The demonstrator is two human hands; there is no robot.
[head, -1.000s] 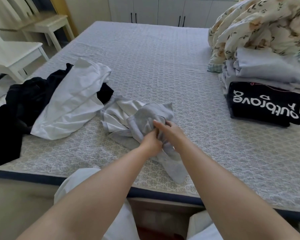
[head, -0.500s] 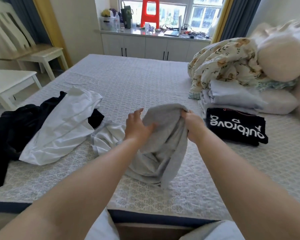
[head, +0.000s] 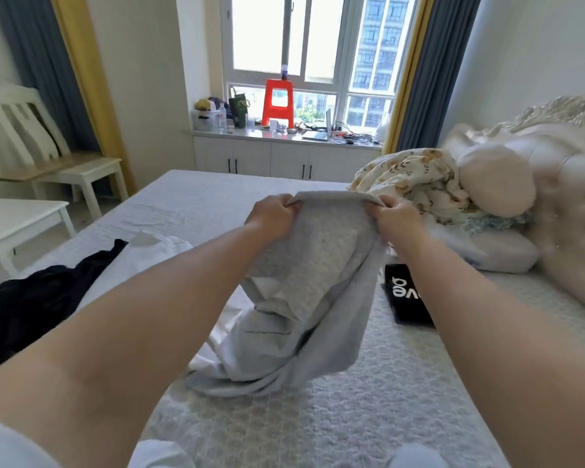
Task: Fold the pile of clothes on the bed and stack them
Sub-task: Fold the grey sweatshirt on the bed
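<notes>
I hold a grey garment (head: 318,285) up over the bed (head: 368,400). My left hand (head: 272,211) grips its top edge on the left and my right hand (head: 394,214) grips the top edge on the right. The cloth hangs down crumpled, its lower end resting on the bed. A white garment (head: 156,246) and a black garment (head: 38,298) lie unfolded at the left. A folded black garment with white lettering (head: 406,298) lies at the right, partly hidden by my right arm.
A floral quilt (head: 409,179), a pillow (head: 500,255) and a padded headboard (head: 571,211) crowd the right side. White chairs (head: 24,217) stand left of the bed. A cabinet with a red stool (head: 279,103) runs under the window.
Both hands have lifted the grey garment higher and moved apart along its top edge. The view has tilted upward toward the window.
</notes>
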